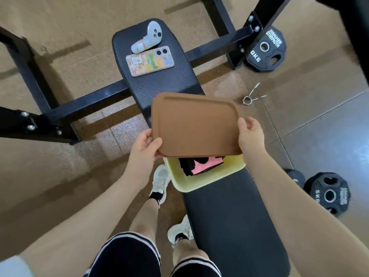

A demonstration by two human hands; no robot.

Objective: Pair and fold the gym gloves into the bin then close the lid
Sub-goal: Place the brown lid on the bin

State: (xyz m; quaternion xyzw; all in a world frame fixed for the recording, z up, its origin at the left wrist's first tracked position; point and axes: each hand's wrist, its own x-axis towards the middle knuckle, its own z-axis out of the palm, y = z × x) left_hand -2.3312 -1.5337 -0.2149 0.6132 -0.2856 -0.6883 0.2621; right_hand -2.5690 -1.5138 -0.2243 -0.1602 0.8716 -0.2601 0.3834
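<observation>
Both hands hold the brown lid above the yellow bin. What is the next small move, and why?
Probably draw the brown lid toward the body and lower it flat. The left hand and right hand hold it past the yellow bin's far side, so the near part with the folded gloves is uncovered.

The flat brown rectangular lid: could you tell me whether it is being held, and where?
Yes. Both hands hold the flat brown rectangular lid above the pale yellow plastic bin: left hand at its near-left corner, right hand on its right edge.
</observation>
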